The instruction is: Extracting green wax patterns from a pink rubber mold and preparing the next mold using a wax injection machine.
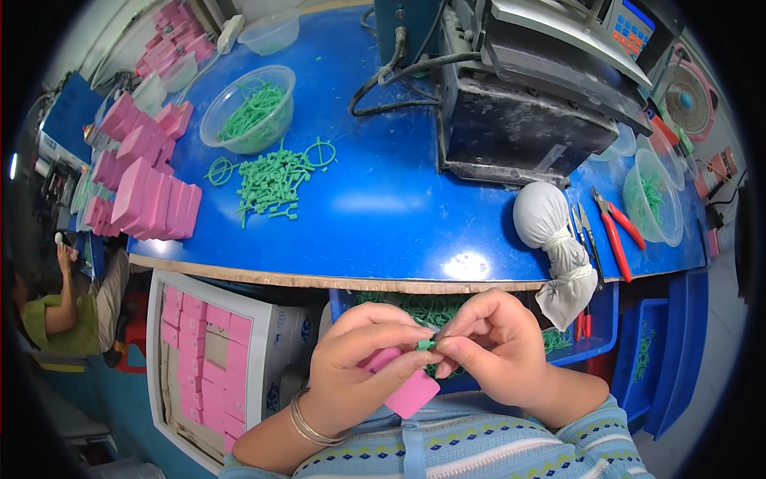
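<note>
1. Green piece (424, 346) is pinched in the left hand (359, 351), thumb and finger, between 5 and 6 o'clock in view.
2. Its tip's pinched by the right hand (499, 350).
3. Pink block's (413, 394) tucked under the left hand, 6 o'clock.
4. Green pile's (274, 185) spread at 10.

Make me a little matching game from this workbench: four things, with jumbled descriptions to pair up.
Things
1. Cloth bundle
2. Pliers
3. Heap of small loose pieces
4. Small green piece

Descriptions
A. Spread on the blue tabletop, in front of a clear bowl
B. At the fingertips of the left hand and right hand
C. White, tied, reaching past the table's front edge
D. Red-handled, lying near the tabletop's front edge

Pairs: 1-C, 2-D, 3-A, 4-B
</note>
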### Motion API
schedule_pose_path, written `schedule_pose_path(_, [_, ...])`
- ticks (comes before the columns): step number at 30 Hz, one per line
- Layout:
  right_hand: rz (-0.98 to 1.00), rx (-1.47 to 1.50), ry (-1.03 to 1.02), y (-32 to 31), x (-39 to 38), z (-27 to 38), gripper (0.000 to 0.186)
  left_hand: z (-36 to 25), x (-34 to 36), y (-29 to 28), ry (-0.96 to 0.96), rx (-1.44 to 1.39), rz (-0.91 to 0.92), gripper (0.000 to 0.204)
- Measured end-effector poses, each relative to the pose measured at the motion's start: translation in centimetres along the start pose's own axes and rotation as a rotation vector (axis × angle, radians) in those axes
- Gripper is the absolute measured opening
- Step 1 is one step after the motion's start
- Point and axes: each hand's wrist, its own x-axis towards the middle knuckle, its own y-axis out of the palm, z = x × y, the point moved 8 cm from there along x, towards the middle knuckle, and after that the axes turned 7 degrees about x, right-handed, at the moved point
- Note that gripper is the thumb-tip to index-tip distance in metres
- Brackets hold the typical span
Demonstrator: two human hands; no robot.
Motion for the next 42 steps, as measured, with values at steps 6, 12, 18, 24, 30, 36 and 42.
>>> schedule_pose_path(6, [-0.004, 0.005, 0.016, 0.2, 0.1, -0.1, 0.014, -0.2, -0.2, -0.3, -0.005, -0.009, -0.04, 0.022])
schedule_pose_path(12, [-0.064, 0.058, 0.019, -0.2, 0.3, -0.6, 0.023, 0.7, -0.3, -1.1, -0.014, -0.03, -0.095, 0.024])
schedule_pose_path(18, [-0.025, 0.043, 0.028, -0.6, -0.2, -0.9, 0.024, 0.8, 3.5, -10.4, -0.25, -0.033, -0.54, 0.031])
schedule_pose_path(24, [0.122, -0.475, -0.153, 0.9, -0.2, 0.2, 0.039, 0.7, 2.3, -10.3, -0.245, -0.537, -0.627, 0.031])
schedule_pose_path(30, [0.374, -0.847, -0.699, 4.9, -0.5, 4.0, 0.035, 3.2, -0.8, 0.8, -0.713, -1.149, -0.147, 0.03])
schedule_pose_path(36, [0.238, -0.875, -0.652, 3.7, -0.6, 5.4, 0.034, -1.3, 0.5, -1.5, -0.116, -0.219, -0.066, 0.024])
schedule_pose_path(42, [0.213, -0.685, -0.536, 3.3, 0.1, 5.2, 0.03, -5.1, -0.2, -1.9, 0.364, 0.325, -0.013, 0.03])
